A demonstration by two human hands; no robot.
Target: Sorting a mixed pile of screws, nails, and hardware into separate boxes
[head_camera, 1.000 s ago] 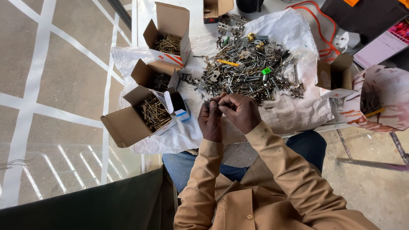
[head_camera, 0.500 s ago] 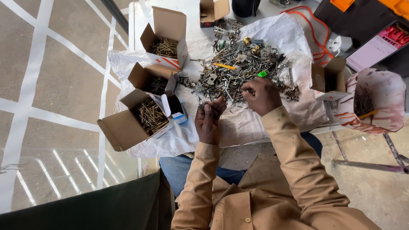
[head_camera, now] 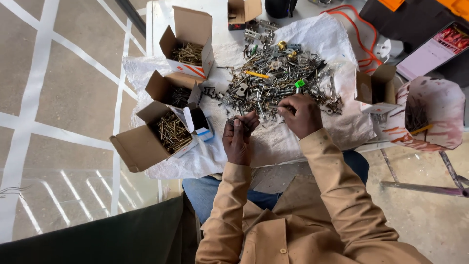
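A heap of mixed screws, bolts and metal bits (head_camera: 278,80) lies on a white woven sheet (head_camera: 288,142) spread over the table. My right hand (head_camera: 302,115) rests at the near edge of the heap, its fingers pinched on a thin screw. My left hand (head_camera: 239,137) is held up just left of it, curled around a few small screws. Three open cardboard boxes of screws stand to the left: a near one (head_camera: 161,134), a middle one (head_camera: 173,93) and a far one (head_camera: 190,41).
A small open box (head_camera: 376,88) and a stained white bucket (head_camera: 430,115) holding dark nails stand at the right. An orange cable (head_camera: 359,36) runs along the back. Another little box (head_camera: 243,12) is at the far edge. The floor has white lines.
My hands were together near the table's front edge. The right hand has reached forward into the heap and now sits at its near edge; the left stayed back, holding screws.
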